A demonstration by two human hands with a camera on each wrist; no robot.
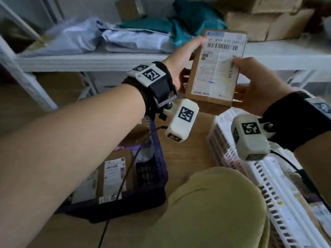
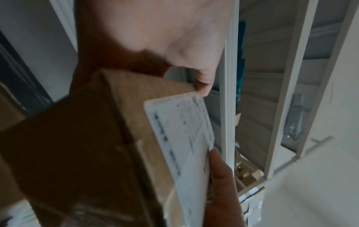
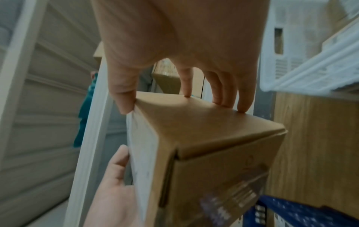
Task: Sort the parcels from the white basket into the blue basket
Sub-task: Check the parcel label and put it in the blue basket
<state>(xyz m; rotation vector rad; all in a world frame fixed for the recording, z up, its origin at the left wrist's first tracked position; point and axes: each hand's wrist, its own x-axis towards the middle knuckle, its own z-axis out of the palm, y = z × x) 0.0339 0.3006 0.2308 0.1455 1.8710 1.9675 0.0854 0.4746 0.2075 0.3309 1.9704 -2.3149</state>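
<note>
A brown cardboard parcel point(image 1: 213, 68) with a white shipping label is held up in the air between both hands, label towards me. My left hand point(image 1: 186, 58) grips its left edge, thumb on the label's top corner. Its right edge sits in my right hand point(image 1: 250, 81), thumb on the front and fingers behind. In the right wrist view the right fingers point(image 3: 242, 95) press the parcel point(image 3: 204, 130) on its top face. The left wrist view shows the same parcel point(image 2: 87, 145) under the left hand point(image 2: 202, 79). The blue basket point(image 1: 152, 172) lies lower left, the white basket point(image 1: 265, 178) lower right.
Labelled parcels point(image 1: 114, 174) lie in the blue basket. Behind the hands a white shelf point(image 1: 89, 59) carries grey mailer bags point(image 1: 136, 40), teal bags point(image 1: 197, 18) and cardboard boxes point(image 1: 268, 24). My knee in olive trousers point(image 1: 215, 203) sits between the baskets, on a wooden floor point(image 1: 186, 151).
</note>
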